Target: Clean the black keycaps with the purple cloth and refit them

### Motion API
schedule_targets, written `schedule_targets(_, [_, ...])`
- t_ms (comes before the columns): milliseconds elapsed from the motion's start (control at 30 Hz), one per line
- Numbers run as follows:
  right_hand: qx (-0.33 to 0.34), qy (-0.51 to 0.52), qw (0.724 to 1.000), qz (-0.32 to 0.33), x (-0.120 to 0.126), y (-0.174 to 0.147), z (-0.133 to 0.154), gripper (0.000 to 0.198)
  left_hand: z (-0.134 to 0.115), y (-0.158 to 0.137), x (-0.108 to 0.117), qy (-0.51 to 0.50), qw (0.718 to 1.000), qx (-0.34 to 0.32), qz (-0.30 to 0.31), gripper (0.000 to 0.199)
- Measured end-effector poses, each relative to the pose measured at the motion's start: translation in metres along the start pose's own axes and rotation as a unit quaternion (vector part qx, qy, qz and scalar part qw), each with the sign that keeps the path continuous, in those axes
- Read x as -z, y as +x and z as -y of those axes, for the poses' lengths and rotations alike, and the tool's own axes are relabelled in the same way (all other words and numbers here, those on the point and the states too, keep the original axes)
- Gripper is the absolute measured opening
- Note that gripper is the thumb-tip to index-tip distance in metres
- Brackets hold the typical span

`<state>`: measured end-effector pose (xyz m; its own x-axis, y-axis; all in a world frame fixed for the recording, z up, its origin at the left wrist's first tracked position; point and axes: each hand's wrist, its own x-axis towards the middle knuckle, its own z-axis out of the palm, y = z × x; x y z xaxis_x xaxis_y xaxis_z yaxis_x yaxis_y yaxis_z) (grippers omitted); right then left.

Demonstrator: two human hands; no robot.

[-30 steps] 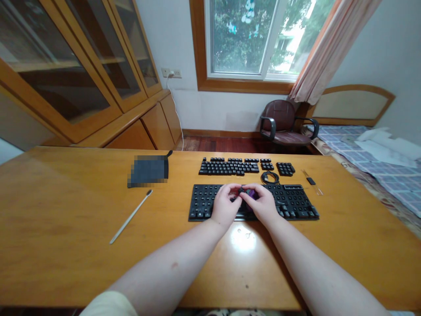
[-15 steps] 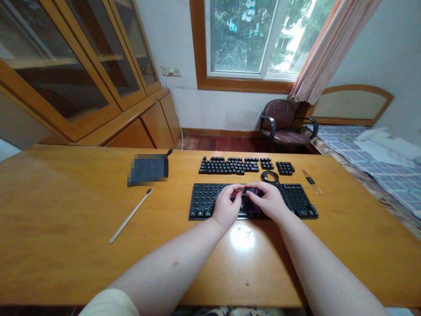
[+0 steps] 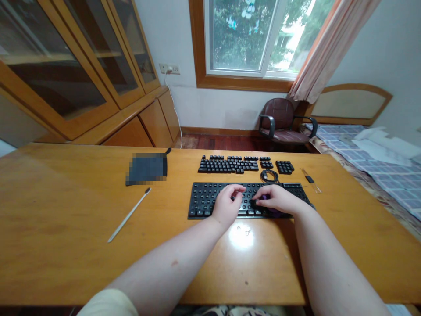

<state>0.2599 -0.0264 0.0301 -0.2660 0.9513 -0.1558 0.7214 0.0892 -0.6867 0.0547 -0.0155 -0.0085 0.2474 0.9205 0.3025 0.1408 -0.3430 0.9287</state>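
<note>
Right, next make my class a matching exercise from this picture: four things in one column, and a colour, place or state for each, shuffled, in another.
1. keyboard
2. black cable
3. long stick
4. chair

A. white, dark-tipped
B. maroon, beyond the table
C. coiled
D. beneath the left hand and right hand

Pairs: 1-D, 2-C, 3-A, 4-B

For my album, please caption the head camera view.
Left hand and right hand over a black keyboard, loose keycaps lying beyond.

Purple item (image 3: 265, 197) part-hidden, pouch (image 3: 147, 168) pixelated, bed (image 3: 384, 169) cropped
</note>
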Motion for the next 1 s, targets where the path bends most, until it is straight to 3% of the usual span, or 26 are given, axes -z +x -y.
schedule_targets(300, [-0.004,0.024,1.000,0.000,-0.004,0.001,0.000,0.013,0.002,0.001,-0.001,-0.007,1.000,0.011,-0.002,0.018])
schedule_targets(700, [-0.033,-0.029,0.999,0.011,-0.010,0.000,0.004,0.013,-0.003,0.002,0.000,0.003,1.000,0.002,0.004,0.018])
schedule_targets(900, [-0.043,-0.018,0.999,0.011,-0.011,0.001,0.003,0.012,-0.011,0.000,0.002,0.059,0.996,-0.043,0.046,0.020])
schedule_targets(1000, [-0.081,0.007,0.997,0.016,-0.012,0.002,0.003,0.013,-0.013,-0.002,0.002,0.085,0.991,-0.063,0.078,0.021])
